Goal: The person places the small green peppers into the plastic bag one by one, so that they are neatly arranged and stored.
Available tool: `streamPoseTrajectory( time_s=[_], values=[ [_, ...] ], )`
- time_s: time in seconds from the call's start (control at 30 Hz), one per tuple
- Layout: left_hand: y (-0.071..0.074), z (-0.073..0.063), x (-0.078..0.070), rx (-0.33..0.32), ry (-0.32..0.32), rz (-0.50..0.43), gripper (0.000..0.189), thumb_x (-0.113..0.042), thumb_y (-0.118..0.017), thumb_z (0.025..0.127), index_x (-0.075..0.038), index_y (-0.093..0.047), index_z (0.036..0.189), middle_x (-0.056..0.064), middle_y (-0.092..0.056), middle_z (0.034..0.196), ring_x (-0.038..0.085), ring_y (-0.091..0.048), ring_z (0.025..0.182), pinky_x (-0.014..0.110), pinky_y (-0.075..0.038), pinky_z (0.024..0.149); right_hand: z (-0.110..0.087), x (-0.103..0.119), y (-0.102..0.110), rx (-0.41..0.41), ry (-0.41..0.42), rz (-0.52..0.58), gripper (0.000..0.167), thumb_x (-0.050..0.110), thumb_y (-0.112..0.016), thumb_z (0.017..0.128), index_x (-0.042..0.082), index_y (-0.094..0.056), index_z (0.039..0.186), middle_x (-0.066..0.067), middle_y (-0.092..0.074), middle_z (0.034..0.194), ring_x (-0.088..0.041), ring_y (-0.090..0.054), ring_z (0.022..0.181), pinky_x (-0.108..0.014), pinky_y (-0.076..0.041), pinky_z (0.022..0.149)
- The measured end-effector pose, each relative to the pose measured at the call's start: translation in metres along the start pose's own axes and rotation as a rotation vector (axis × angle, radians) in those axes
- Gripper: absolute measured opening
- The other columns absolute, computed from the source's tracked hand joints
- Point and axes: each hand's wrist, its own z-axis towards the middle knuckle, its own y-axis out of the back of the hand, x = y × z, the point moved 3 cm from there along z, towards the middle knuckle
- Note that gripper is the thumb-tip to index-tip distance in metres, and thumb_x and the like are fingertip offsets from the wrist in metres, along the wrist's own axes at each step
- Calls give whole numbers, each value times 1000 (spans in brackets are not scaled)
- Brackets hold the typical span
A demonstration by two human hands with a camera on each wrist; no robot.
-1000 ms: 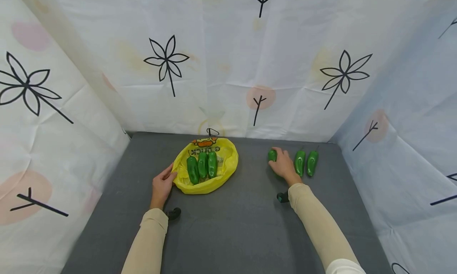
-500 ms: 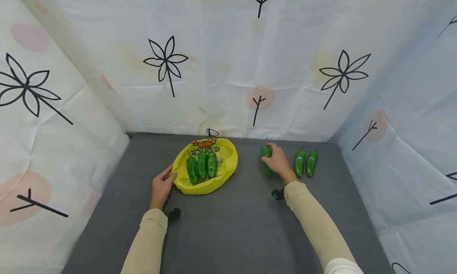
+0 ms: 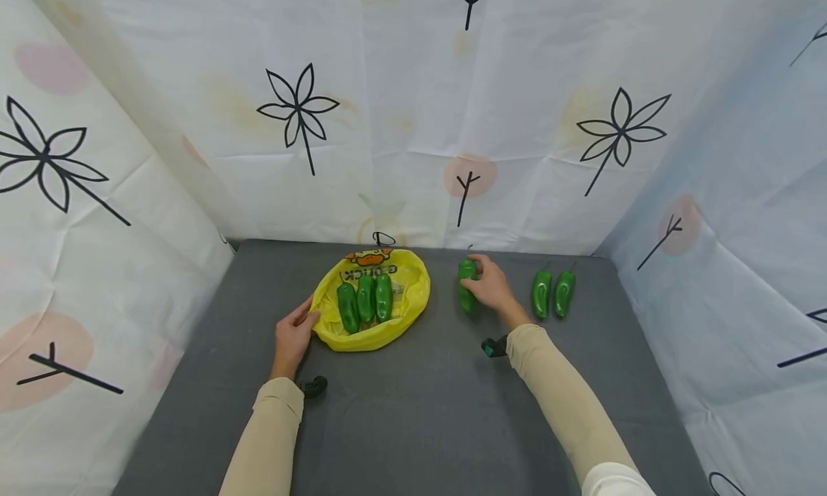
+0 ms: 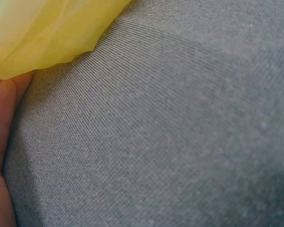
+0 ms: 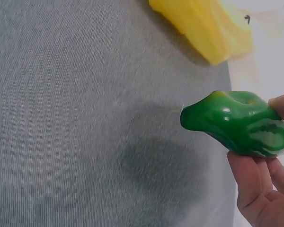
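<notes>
My right hand [image 3: 492, 288] holds a glossy green pepper [image 3: 466, 295] between thumb and fingers, stem end pointing away from me. In the right wrist view this pepper [image 5: 227, 118] hangs above the grey cloth, its shadow below. The yellow plastic bag [image 3: 413, 306], its mouth spread wide, lies left of it with three green peppers [image 3: 365, 298] inside. At the bag's left rim my left hand [image 3: 293, 338] pinches the plastic, thumb on the rim. The left wrist view catches only some fingers [image 4: 1, 118] below the bag's edge [image 4: 61, 42].
Two more green peppers [image 3: 553, 294] lie side by side on the grey table [image 3: 413, 417], right of my right hand. White patterned cloth [image 3: 413, 123] walls the table in at the back and both sides.
My right hand has carried the pepper leftward, away from the two others and closer to the bag. The left hand and the bag stay where they were.
</notes>
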Motion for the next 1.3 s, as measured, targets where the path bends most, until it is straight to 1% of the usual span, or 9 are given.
streamPoseTrajectory(
  time_s=[0.17,0.27,0.47,0.6,0.73,0.97,1.1,1.3],
  values=[
    [0,1,0,-8,0,0,48,-36,-67,99,-31,-57,147,9,-65,142,-3,-61,95,11,-53,73,0,7,-1,5,-2,14,64,24,-68,97,11,-43,154,-25,-58,133,-38,-61,116,-50,-55,90],
    [0,1,1,-5,11,-12,49,-35,-67,99,-32,-57,147,8,-65,142,-4,-61,94,12,-53,74,0,11,-2,10,-5,11,63,25,-68,98,12,-42,154,-24,-59,132,-37,-62,113,-49,-56,88],
    [0,0,0,-2,19,-26,49,-34,-67,100,-32,-56,147,7,-64,144,-5,-61,95,12,-53,74,2,18,-5,9,-14,42,62,26,-68,98,15,-43,154,-21,-60,131,-35,-63,112,-47,-56,88],
    [0,0,0,-2,16,-20,49,-36,-67,99,-33,-56,147,7,-64,144,-5,-61,96,12,-53,74,2,26,-6,11,5,68,63,25,-68,98,13,-43,155,-21,-61,131,-35,-64,112,-48,-56,89],
    [0,1,1,-4,10,-13,49,-37,-67,99,-33,-56,147,7,-64,143,-4,-61,96,12,-53,74,2,33,-7,20,17,84,62,26,-68,98,15,-43,154,-21,-62,129,-35,-65,109,-48,-57,87],
    [0,1,2,-11,9,6,48,-38,-67,99,-34,-56,146,7,-65,142,-2,-61,98,11,-52,74,5,43,-10,31,21,109,61,28,-68,99,17,-43,154,-20,-62,128,-34,-67,105,-45,-59,83],
    [0,1,2,-14,12,-1,49,-38,-67,99,-34,-57,146,7,-65,143,1,-62,100,11,-52,74,5,50,-12,47,11,137,61,29,-67,100,18,-42,155,-20,-60,128,-34,-68,102,-47,-61,80],
    [-1,3,3,-17,11,-11,50,-39,-67,99,-32,-56,147,8,-64,144,8,-62,107,11,-52,74,6,62,-15,65,12,183,62,29,-67,100,18,-42,155,-20,-59,128,-32,-69,96,-52,-61,82]
  ],
)
